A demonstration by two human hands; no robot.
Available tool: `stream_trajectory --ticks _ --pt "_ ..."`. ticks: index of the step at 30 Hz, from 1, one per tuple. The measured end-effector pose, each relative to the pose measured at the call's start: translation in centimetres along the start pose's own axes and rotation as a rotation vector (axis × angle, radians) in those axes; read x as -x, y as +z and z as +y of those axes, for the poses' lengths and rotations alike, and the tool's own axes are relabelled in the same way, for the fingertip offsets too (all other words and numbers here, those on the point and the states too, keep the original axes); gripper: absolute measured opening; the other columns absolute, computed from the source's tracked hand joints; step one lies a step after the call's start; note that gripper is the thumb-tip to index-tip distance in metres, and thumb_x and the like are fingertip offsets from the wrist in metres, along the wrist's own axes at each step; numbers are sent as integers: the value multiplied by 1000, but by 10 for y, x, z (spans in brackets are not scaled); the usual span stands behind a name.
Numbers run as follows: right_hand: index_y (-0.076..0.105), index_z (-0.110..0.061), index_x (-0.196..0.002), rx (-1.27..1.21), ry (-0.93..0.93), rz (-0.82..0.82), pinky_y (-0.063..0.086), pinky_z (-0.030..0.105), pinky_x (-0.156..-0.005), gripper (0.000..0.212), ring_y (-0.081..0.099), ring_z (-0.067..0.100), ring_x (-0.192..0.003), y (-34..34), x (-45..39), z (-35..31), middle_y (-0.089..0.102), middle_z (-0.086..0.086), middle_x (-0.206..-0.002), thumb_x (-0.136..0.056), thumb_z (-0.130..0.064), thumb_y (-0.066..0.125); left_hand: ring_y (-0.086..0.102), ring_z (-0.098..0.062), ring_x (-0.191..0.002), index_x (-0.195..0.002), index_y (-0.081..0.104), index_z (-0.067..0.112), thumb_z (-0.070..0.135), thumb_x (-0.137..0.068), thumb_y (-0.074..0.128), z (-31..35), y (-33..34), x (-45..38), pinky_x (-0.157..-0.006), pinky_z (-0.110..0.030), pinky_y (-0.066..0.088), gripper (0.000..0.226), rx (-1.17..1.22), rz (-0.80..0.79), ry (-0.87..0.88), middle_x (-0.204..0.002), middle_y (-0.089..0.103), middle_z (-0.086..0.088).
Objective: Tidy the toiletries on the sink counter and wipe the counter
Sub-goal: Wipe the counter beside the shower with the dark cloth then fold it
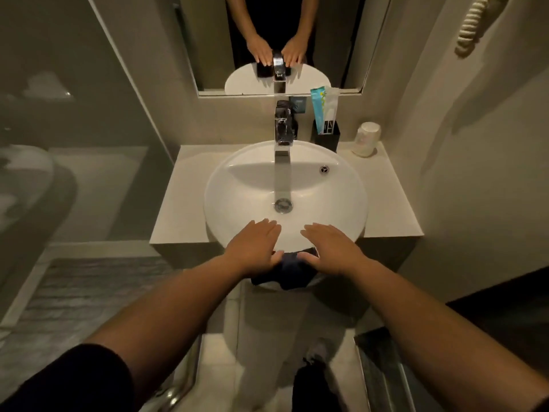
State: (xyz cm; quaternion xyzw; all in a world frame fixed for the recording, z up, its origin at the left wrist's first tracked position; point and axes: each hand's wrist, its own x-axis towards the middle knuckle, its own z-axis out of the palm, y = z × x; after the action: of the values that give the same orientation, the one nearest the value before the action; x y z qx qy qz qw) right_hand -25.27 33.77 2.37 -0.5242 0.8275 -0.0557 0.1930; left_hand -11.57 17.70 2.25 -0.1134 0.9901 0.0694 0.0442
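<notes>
A round white basin (237,185) sits on a pale counter (386,191). Over its near rim lies a dark cloth (289,272). My left hand (254,246) and my right hand (332,249) are held flat side by side above that rim, fingers spread and pointing at the drain. Both thumbs touch the cloth's top edge; neither hand grips it. At the back right a black holder (326,138) stands upright with a teal-and-white tube pack (322,110) in it. An upturned white cup (367,139) stands to its right.
A chrome tap (282,135) rises behind the basin, with a mirror (341,40) above it. A glass shower partition (74,129) is on the left. A coiled cord (472,25) hangs on the right wall. Grey floor mat (74,295) lies at lower left.
</notes>
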Motion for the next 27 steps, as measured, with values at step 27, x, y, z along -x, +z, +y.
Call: stream_trajectory --ticks 27 --pt "60 -22 -102 -785 -108 46 55 30 -79 24 64 21 -98 -108 35 -35 68 3 -101 -82 -22 73 64 -28 -106 -120 59 16 29 -85 68 34 -75 72 -93 -39 52 39 1241 -177 -170 -114 67 -10"
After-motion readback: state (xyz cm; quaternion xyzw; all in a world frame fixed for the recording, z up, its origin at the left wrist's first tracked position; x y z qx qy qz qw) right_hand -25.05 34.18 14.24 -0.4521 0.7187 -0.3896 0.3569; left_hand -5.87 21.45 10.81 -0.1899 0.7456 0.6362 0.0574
